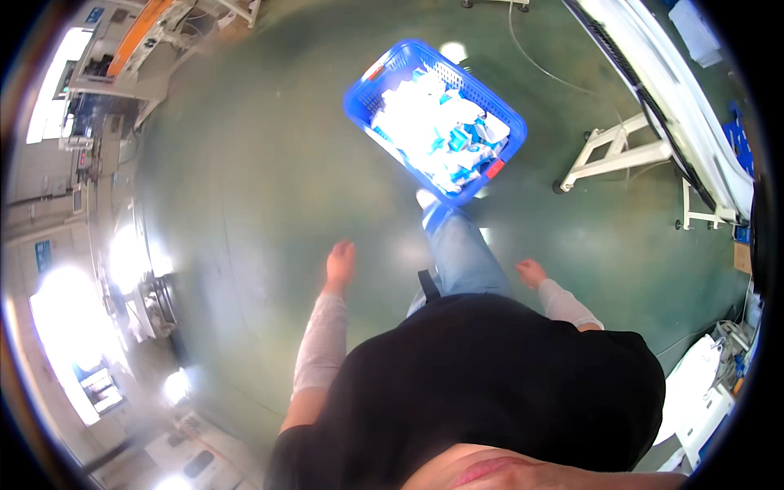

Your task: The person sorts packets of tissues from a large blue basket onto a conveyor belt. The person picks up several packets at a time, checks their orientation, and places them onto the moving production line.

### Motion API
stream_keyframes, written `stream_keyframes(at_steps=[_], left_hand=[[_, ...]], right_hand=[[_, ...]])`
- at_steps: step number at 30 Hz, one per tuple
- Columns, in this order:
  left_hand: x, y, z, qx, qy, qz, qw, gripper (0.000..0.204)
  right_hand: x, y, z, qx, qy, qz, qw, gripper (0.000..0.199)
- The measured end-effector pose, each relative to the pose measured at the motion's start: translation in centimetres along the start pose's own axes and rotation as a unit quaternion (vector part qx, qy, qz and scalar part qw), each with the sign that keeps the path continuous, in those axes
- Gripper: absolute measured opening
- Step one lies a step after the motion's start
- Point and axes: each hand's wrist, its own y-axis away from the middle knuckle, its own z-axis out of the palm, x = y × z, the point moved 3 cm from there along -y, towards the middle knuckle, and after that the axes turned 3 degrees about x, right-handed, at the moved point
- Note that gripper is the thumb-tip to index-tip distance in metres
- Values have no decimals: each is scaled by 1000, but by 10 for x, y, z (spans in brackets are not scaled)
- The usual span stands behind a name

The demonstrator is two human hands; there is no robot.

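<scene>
On the floor in front of me is a blue plastic basket [356, 104] with perforated walls and orange-red patches at its two ends. It is filled with white and blue crumpled packets [457, 135], partly washed out by glare. My left hand [340, 263] hangs at my left side over the floor, fingers loosely curled, with nothing visible in it. To the right of my leg, my right hand [532, 272] is also curled and appears to hold nothing. Both hands are apart from the basket. One shoe [425, 198] shows at the basket's near edge.
The green floor [245, 163] is glossy. A white-framed machine or conveyor [653, 73] runs along the right, its wheeled legs [616, 151] reaching into the floor area. A thin hose [543, 61] trails at the top right. Machinery with an orange bar [140, 37] stands far left.
</scene>
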Motion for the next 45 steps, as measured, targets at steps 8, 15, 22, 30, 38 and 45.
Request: stream_keyframes(at_steps=[8, 15, 22, 30, 38, 45], left_hand=[[65, -278, 33, -118, 90, -154, 977, 62], [127, -448, 147, -138, 243, -362, 889, 53], [119, -468, 119, -123, 407, -282, 860, 20], [48, -275, 18, -107, 542, -302, 777, 17], [-63, -62, -72, -56, 700, -313, 640, 17], [-164, -75, -219, 59, 705, -162, 688, 25]], right_hand=[[-143, -168, 6, 191, -89, 36, 977, 87], [-131, -286, 26, 310, -458, 126, 824, 57], [-232, -231, -59, 355, -463, 19, 812, 24], [-256, -148, -148, 279, -319, -217, 879, 39], [-451, 9, -163, 432, 109, -248, 860, 42], [-620, 56, 20, 309, 176, -413, 838, 39]])
